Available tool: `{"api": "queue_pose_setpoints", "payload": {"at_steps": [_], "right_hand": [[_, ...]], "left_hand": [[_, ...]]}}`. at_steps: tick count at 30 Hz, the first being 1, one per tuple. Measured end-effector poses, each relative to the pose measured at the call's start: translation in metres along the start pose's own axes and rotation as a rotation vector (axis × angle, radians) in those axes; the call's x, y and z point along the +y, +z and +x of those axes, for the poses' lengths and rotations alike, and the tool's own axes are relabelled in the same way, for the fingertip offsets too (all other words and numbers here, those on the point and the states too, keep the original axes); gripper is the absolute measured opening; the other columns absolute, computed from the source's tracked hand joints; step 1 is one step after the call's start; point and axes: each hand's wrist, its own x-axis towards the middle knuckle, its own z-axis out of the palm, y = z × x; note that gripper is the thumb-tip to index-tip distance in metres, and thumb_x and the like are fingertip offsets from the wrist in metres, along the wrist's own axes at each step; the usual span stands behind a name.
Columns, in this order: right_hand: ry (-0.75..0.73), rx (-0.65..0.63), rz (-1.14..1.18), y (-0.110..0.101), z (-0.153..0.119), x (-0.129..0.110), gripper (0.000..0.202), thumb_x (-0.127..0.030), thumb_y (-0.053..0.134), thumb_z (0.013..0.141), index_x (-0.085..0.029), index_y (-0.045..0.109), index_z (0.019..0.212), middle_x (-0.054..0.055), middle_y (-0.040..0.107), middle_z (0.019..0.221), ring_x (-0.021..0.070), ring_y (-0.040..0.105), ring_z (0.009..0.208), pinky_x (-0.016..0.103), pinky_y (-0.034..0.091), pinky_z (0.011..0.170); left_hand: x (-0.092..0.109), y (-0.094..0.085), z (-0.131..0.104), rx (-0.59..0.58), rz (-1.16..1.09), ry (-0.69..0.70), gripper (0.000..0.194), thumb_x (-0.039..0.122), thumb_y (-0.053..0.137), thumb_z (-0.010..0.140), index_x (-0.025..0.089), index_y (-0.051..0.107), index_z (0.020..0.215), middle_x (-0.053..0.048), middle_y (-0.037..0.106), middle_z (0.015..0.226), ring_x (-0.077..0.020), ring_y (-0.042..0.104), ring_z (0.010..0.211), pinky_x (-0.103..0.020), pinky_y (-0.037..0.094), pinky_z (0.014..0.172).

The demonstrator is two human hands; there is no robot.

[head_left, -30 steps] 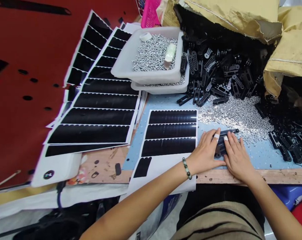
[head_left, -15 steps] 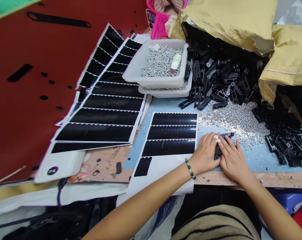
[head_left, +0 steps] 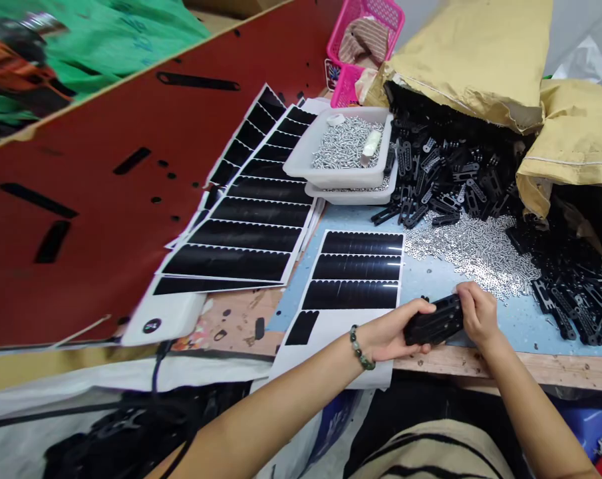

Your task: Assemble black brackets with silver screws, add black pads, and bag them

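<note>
Bracelet (head_left: 356,348), round beads, dark and paler green, was worn on left wrist (head_left: 369,343). Top (head_left: 443,447) was beige, black-striped. Lower garment (head_left: 405,403) was black. Forearms (head_left: 301,392) were bare.

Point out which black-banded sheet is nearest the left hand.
The sheet beside the left hand, its lower part mostly bare white; the others overlap in a pile farther left.

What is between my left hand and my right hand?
A bundle of black parts: the left hand grips one end, the right hand is at the other. The head view shows it.
</note>
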Motion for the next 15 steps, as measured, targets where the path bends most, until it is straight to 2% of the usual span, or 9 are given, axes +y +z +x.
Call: {"api": "queue_pose_setpoints", "payload": {"at_steps": [3, 5, 8, 10, 12, 15], "right_hand": [[0.229, -0.015, -0.127, 0.009, 0.004, 0.002, 0.044, -0.044, 0.029, 0.094, -0.022, 0.052, 0.063, -0.002, 0.049, 0.052, 0.013, 0.047, 0.048, 0.025, 0.033, 0.051], [0.299, -0.032, -0.211, 0.012, 0.009, 0.007, 0.045, -0.044, 0.03, 0.093, -0.022, 0.05, 0.059, -0.002, 0.046, 0.049, 0.0131, 0.043, 0.046, 0.026, 0.028, 0.049], [0.314, -0.053, -0.329, 0.017, 0.013, 0.012, 0.043, -0.041, 0.03, 0.094, -0.022, 0.053, 0.062, -0.001, 0.048, 0.05, 0.0142, 0.041, 0.045, 0.027, 0.024, 0.049], [0.314, -0.044, -0.403, 0.021, 0.013, 0.013, 0.041, -0.037, 0.029, 0.095, -0.022, 0.057, 0.068, 0.0, 0.049, 0.05, 0.0151, 0.042, 0.045, 0.027, 0.025, 0.05], [0.277, -0.024, -0.471, 0.021, 0.013, 0.011, 0.039, -0.035, 0.03, 0.095, -0.021, 0.059, 0.072, 0.002, 0.053, 0.056, 0.017, 0.048, 0.051, 0.028, 0.031, 0.053], [0.114, 0.047, -0.476, 0.013, 0.012, 0.006, 0.032, -0.03, 0.034, 0.094, -0.019, 0.063, 0.083, 0.012, 0.062, 0.088, 0.0229, 0.057, 0.081, 0.035, 0.044, 0.07]], "left_hand": [[-0.004, -0.007, -0.007, 0.018, -0.005, 0.042, 0.049, 0.06, 0.042, 0.083, 0.017, 0.059, 0.099, -0.009, 0.064, 0.096, -0.0192, 0.062, 0.088, -0.028, 0.05, 0.068], [-0.005, -0.013, -0.016, 0.104, 0.152, 0.136, 0.052, 0.062, 0.043, 0.084, 0.018, 0.057, 0.108, -0.011, 0.063, 0.106, -0.023, 0.061, 0.098, -0.035, 0.051, 0.077], [-0.008, -0.021, -0.023, 0.464, 0.641, 0.413, 0.054, 0.053, 0.056, 0.08, 0.016, 0.052, 0.119, -0.015, 0.057, 0.117, -0.0279, 0.057, 0.108, -0.043, 0.051, 0.085], [-0.011, -0.021, -0.018, 0.661, 1.021, 0.651, 0.06, 0.046, 0.061, 0.078, 0.014, 0.047, 0.126, -0.018, 0.049, 0.13, -0.031, 0.047, 0.122, -0.049, 0.043, 0.098], [-0.015, -0.019, -0.007, 0.678, 1.318, 0.769, 0.066, 0.04, 0.064, 0.076, 0.013, 0.042, 0.132, -0.019, 0.039, 0.141, -0.0333, 0.033, 0.133, -0.055, 0.029, 0.108], [-0.016, -0.016, 0.007, 0.614, 1.516, 0.713, 0.067, 0.033, 0.063, 0.076, 0.013, 0.037, 0.135, -0.02, 0.032, 0.147, -0.0358, 0.022, 0.139, -0.062, 0.02, 0.109]]}}
